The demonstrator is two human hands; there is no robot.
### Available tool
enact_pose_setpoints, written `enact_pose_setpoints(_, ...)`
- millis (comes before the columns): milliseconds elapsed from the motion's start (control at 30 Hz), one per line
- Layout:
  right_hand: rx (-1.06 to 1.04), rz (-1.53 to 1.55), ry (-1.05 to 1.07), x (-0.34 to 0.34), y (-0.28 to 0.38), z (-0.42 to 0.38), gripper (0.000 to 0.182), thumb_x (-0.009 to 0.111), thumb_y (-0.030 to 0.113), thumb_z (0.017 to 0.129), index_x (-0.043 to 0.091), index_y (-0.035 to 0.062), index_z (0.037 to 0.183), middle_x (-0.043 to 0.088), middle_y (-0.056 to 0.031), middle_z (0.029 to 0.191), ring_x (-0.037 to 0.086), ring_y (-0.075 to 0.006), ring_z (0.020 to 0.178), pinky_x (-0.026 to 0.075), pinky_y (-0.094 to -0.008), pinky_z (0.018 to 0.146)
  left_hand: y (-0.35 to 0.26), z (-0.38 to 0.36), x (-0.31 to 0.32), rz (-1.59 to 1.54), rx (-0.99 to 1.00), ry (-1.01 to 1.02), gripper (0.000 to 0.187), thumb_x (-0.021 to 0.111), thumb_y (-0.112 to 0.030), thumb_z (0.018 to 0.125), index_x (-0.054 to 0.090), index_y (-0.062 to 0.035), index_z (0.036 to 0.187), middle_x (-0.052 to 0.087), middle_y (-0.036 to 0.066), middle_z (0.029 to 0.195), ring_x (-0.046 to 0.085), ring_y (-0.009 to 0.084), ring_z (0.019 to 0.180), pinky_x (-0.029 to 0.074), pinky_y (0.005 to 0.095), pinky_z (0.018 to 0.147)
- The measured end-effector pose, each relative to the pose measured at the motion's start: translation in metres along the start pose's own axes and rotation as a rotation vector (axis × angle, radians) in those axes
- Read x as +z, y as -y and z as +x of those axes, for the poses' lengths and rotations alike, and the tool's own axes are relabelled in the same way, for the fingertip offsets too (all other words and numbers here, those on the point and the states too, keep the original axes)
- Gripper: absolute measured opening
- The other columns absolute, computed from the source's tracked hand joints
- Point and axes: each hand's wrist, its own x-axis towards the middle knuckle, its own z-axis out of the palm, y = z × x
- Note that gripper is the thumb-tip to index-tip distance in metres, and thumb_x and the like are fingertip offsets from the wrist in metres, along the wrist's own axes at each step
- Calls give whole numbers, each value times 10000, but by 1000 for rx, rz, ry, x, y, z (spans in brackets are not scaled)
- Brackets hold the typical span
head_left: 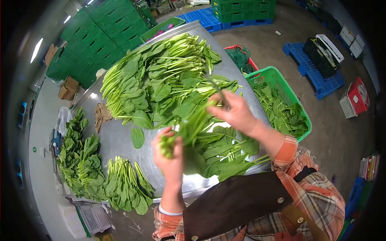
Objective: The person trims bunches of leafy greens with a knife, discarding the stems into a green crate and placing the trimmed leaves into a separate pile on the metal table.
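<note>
My left hand (169,154) is wrapped round a bunch of leafy greens (193,132), its cut stem ends showing above the fingers. A knife (217,89) is in my right hand (235,113), the dark blade pointing up and left; its fingers are closed near the leaves of the bunch. Behind both hands a large pile of greens (148,76) covers much of the metal table (114,138). Loose greens (225,150) lie under and right of the held bunch. Smaller bundles (126,184) rest at the table's front left.
A green crate (303,110) holding leaves stands on the floor at the table's right side. Stacked green crates (100,36) rise behind the table at left. Further right is a blue pallet (311,74) with a dark crate. A brown cloth (101,116) lies near the left edge.
</note>
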Motion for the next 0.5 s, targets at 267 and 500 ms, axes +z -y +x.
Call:
enact_pose_setpoints(267, 240, 415, 379, 35, 40, 11, 286, 642, 264, 856, 632, -17, 907, 610, -112, 701, 562, -132, 646, 459, -278, 605, -13, -6, -16, -5, -175, 53, 358, 737, -37, 719, 608, 5, 1050, 625, 108, 945, 598, 195, 915, 463, 302, 841)
enact_pose_setpoints(500, -21, -125, 540, 140, -84, -34, 219, 560, 194, 826, 612, 27, 958, 579, -159, 996, 609, -338, 803, 509, -436, 751, 0, -22, -158, -493, -133, -394, 314, 618, -130, 809, 533, -2, 1084, 594, 102, 849, 568, 192, 789, 473, 341, 788)
